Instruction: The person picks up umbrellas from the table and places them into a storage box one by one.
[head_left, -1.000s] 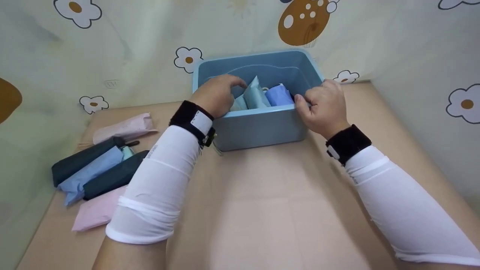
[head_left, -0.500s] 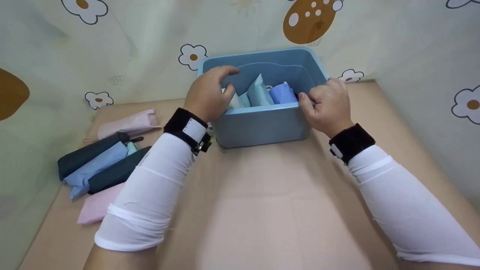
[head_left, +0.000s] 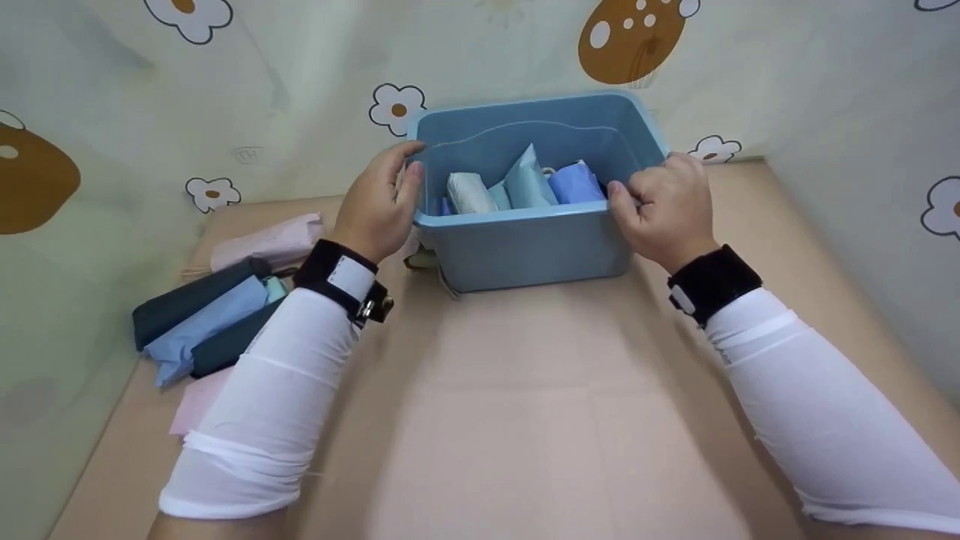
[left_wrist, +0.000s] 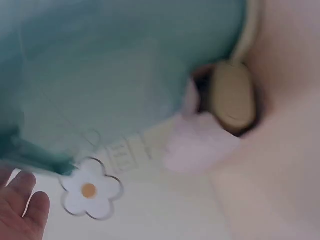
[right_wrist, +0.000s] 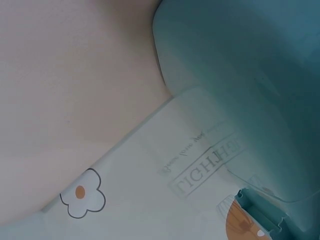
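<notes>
The bin (head_left: 534, 251) is blue, the sleeves (head_left: 289, 397) white, the pale wall (head_left: 315, 150) patterned with brown-centred white flowers (head_left: 398, 109).

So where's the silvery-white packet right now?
In the head view, the silvery-white packet is inside the blue bin, toward its near left, to the left of the pointed teal packet.

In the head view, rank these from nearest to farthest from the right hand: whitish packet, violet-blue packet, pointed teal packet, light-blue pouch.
1. Violet-blue packet: in the bin, toward its right.
2. Pointed teal packet: in the bin, near the middle.
3. Whitish packet: in the bin, toward its left.
4. Light-blue pouch: on the table, far left.
</notes>
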